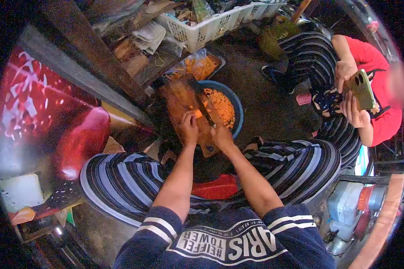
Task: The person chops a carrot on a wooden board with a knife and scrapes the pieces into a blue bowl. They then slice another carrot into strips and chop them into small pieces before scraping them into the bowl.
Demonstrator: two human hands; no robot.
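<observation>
A brown wooden chopping board [177, 101] lies below me, its handle end toward my body. My right hand [222, 136] grips a dark-bladed knife [205, 110], which points away from me across the board's right side. At the left of the blade, my left hand [190, 128] has its fingers closed on a small piece of carrot [197, 114]. Partly under the board's right edge stands a blue basin [240, 112] with many diced carrots [220, 106] in it. Beyond the board, a tray [220, 64] holds longer carrot pieces [199, 67] and clear plastic.
A white plastic crate [197, 38] with mixed items stands at the far side. On the right, a seated person in a red top [381, 58] holds a phone [362, 89]. Wooden posts and a red shiny sheet [45, 103] are at the left. Containers [345, 199] sit at lower right.
</observation>
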